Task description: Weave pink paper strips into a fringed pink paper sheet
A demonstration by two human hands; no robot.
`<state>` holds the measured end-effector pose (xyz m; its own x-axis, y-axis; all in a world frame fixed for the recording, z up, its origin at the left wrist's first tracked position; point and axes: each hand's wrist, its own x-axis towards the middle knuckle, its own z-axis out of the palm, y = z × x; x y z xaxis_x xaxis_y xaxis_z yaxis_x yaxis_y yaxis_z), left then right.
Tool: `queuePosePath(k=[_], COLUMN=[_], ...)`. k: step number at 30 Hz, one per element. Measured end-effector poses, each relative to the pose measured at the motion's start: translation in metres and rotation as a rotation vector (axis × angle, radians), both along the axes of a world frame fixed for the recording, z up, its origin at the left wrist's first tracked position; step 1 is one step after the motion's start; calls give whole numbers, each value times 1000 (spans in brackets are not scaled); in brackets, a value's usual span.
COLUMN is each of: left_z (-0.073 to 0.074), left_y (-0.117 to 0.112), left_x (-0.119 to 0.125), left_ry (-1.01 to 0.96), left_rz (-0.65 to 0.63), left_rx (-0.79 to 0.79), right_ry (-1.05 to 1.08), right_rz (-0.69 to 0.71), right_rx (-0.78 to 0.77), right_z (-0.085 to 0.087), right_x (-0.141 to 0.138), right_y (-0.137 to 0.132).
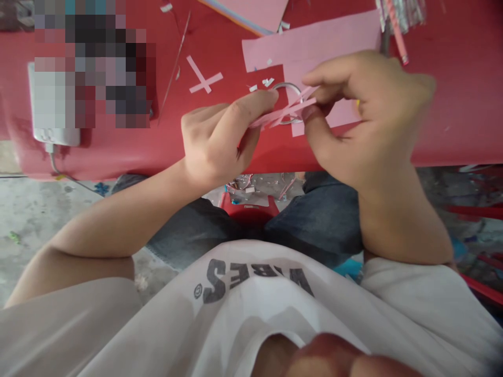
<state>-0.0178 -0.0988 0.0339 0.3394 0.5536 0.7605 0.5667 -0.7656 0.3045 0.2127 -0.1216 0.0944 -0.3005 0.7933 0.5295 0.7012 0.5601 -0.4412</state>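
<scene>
Our left hand [220, 141] and right hand [373, 115] clamped thumbs and fingers together on narrow pink paper strips [285, 112], held over a metal ring [288, 85] near the front edge of the red worktop [451, 125]; a pink paper sheet [310, 47] lay beyond.

A red table [463, 115] is carrying a long pink sheet [310, 44] and, just beyond it, a stack of coloured paper [247, 13], with small paper scraps [267, 81] lying scattered near the sheet. A pink paper cross [203, 76] and a thin stick [175, 65] are lying toward the left, near a white power bank [53, 104] partly hidden by blur, while a pencil [396, 31] is resting by the far edge.
</scene>
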Motion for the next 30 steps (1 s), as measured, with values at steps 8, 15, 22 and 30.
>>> queuePosePath(k=[8,15,22,30], left_z=[5,5,10,11], left_y=[1,-2,-6,-5], left_x=[2,4,2,-1], left_ry=[-7,-118,-214,-81], left_rz=[14,-40,-56,-48], left_rx=[82,-12,-196,-115], right_ry=[-32,-47,-19,41], right_rz=[-34,-48,-38,-45], right_rx=[-30,-14,-17,-20], right_z=[4,2,0,1], right_x=[-2,-1,-1,-2], right_y=[-3,-2,1,2])
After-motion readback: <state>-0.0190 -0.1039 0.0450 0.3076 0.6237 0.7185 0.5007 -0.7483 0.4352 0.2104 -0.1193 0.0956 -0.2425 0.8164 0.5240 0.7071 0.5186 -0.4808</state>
